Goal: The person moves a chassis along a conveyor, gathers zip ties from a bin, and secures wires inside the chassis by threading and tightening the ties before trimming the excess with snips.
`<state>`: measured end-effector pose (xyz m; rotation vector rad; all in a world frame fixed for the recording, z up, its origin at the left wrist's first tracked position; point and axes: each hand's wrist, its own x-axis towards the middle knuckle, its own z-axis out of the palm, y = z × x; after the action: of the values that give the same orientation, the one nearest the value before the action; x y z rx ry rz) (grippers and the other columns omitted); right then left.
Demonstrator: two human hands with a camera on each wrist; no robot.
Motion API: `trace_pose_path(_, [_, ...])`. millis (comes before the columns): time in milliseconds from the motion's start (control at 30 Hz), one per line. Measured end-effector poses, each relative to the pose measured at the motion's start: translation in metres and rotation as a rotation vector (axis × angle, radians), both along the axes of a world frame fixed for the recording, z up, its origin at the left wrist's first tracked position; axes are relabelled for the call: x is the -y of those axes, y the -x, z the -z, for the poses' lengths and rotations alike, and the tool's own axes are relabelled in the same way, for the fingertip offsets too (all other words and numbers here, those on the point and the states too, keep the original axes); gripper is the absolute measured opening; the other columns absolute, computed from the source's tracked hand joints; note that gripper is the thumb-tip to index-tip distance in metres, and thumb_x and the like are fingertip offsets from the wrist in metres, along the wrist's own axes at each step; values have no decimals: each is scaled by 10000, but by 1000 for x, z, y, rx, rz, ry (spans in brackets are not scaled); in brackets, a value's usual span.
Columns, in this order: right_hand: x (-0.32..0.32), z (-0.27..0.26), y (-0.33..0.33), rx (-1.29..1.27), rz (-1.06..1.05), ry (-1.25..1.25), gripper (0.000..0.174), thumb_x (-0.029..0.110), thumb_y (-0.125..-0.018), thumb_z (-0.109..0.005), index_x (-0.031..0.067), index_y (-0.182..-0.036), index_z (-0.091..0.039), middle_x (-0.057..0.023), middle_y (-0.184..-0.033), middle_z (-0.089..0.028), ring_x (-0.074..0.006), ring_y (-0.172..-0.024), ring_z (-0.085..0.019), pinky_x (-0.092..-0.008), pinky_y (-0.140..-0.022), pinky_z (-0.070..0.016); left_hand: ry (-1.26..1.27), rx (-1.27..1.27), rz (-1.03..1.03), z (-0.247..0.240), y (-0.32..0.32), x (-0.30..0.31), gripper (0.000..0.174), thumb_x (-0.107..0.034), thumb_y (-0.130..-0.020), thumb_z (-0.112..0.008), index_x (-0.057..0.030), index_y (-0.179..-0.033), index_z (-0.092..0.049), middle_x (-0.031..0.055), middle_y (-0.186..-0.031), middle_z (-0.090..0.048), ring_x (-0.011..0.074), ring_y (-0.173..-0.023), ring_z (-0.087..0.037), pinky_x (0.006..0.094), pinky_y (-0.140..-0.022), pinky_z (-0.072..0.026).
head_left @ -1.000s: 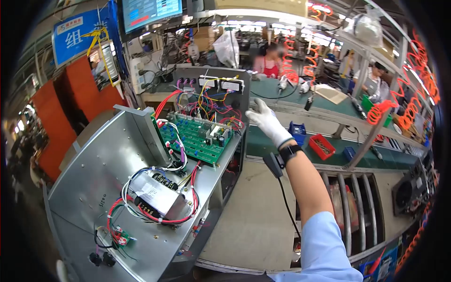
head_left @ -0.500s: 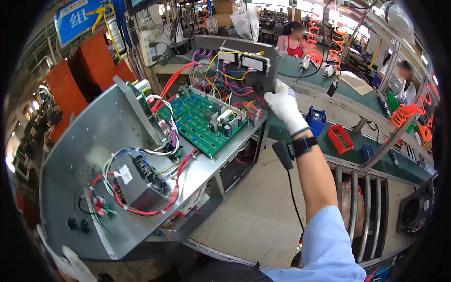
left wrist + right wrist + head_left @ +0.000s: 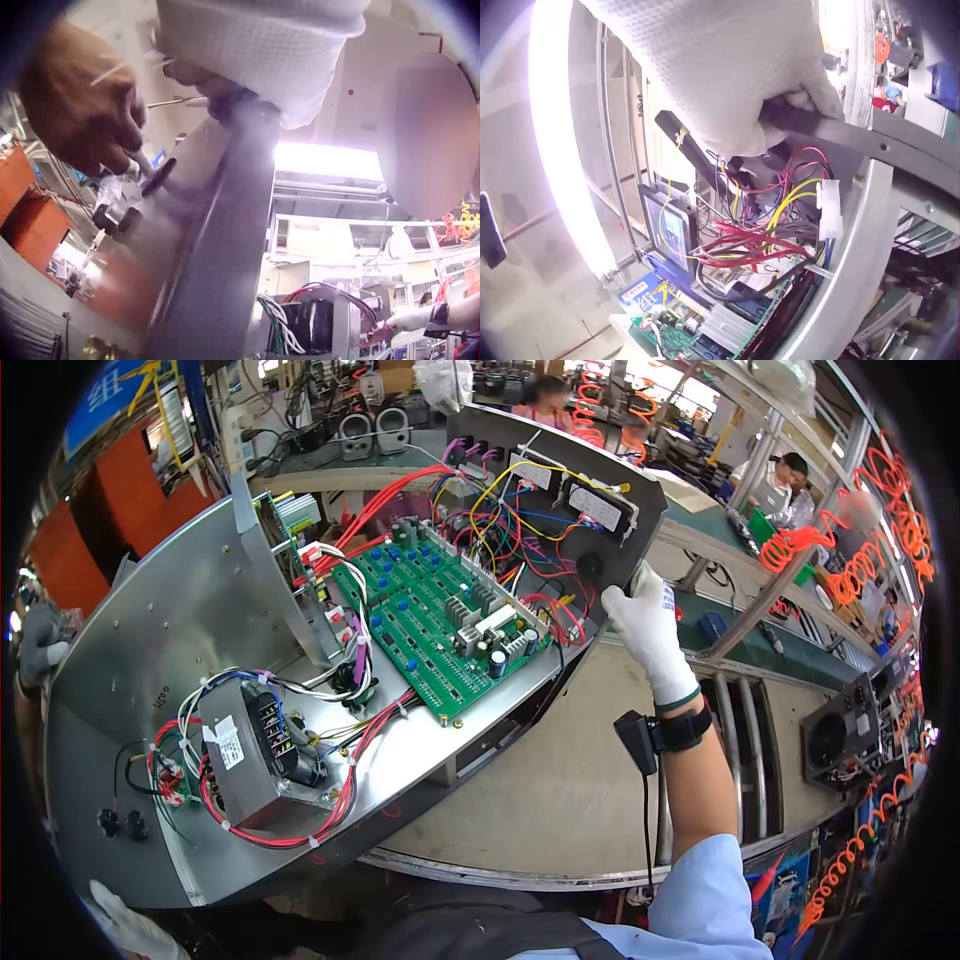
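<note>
An open metal chassis [image 3: 130, 660] carries a green circuit board [image 3: 430, 630], a boxy transformer [image 3: 240, 750] and bundled wires. My white-gloved right hand [image 3: 645, 625] grips the right edge of its dark upright panel [image 3: 625, 510]. In the right wrist view, the gloved fingers [image 3: 817, 97] curl over that panel's rim. At the chassis's lower left corner is my gloved left hand [image 3: 135, 925], partly cut off by the view's dark border. The left wrist view has this glove [image 3: 255, 52] wrapped over the end of a grey metal edge [image 3: 225, 247], most fingers hidden.
Another person's dark-gloved hand [image 3: 40, 645] is by the chassis's far left side. Below the chassis lies a beige worktop [image 3: 560, 770], with metal rollers [image 3: 735, 740] to its right. A fan unit [image 3: 840, 730] stands farther right, near coiled orange hoses [image 3: 860, 830]. People sit at the green bench behind.
My right hand has gone from loosely spread beside the panel to gripping its edge. My left hand has come into view at lower left. The chassis appears turned and larger in the head view.
</note>
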<state>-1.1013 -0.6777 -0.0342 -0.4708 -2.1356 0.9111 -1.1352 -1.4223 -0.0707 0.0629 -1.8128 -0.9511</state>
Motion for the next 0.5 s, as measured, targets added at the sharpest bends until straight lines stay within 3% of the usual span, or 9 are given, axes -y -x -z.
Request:
trace_pose_path(67, [8,-1,-14,18,39,-111,358,90,-769,-522,-2,-1111,-573,-173,-964,-676,-284,-880,-663,-329,-821,-492,915,-46,-420,-2,1,4,379,-123,-995,-501,85,-1310,-478,143,-1212,-582,157,-1004,-569,281,-909,-462])
trace_pose_path(100, [13,-2,-20,30,65,-110,358,90,-771,-521,0,-1113,-571,-176,-964,-675,-295,-885,-662,-332,-823,-492,127,-43,46,4,11,2,382,-132,-992,-513,82,-1307,-484,140,-1234,-573,156,-986,-570,280,-900,-472])
trace_pose_path(200, [6,8,-24,7,63,-90,351,91,-776,-518,2,-1112,-568,-182,-959,-673,-311,-890,-659,-338,-820,-493,49,-29,34,-12,1,-37,371,-137,-992,-518,84,-1288,-502,149,-1230,-573,163,-997,-571,278,-902,-475])
trace_pose_path(233, [2,11,-25,-29,35,-71,345,92,-779,-518,3,-1109,-568,-185,-955,-671,-316,-889,-658,-340,-815,-494,56,-83,-18,-30,-8,-79,341,-95,-978,-512,71,-1276,-525,120,-1094,-634,108,-866,-591,233,-770,-505])
trace_pose_path(267, [2,11,-26,-30,33,-74,345,92,-779,-518,3,-1109,-568,-185,-955,-671,-316,-889,-658,-340,-815,-494,53,-84,-20,-37,-26,-107,341,-95,-978,-512,71,-1276,-525,120,-1094,-634,108,-866,-591,233,-770,-505])
trace_pose_path(400, [2,8,-32,-7,25,-87,312,117,-796,-539,4,-1086,-566,-199,-940,-665,-296,-895,-659,-355,-790,-500,94,-310,10,-63,-84,-189,471,-343,-988,-498,29,-1277,-514,139,-978,-631,246,-778,-606,350,-732,-512])
trace_pose_path(433, [4,7,-36,59,33,-81,346,133,-804,-556,2,-1124,-554,-199,-965,-662,-302,-904,-657,-360,-802,-501,90,-309,11,-65,-91,-209,471,-343,-988,-498,29,-1277,-514,139,-978,-631,246,-778,-606,350,-732,-512])
trace_pose_path(500, [18,8,-39,73,90,-133,430,157,-814,-587,-10,-1205,-519,-207,-1050,-638,-319,-951,-640,-369,-843,-494,-184,428,805,-50,-86,-255,438,-273,-973,-512,50,-1268,-523,46,-813,-545,143,-661,-496,274,-613,-420])
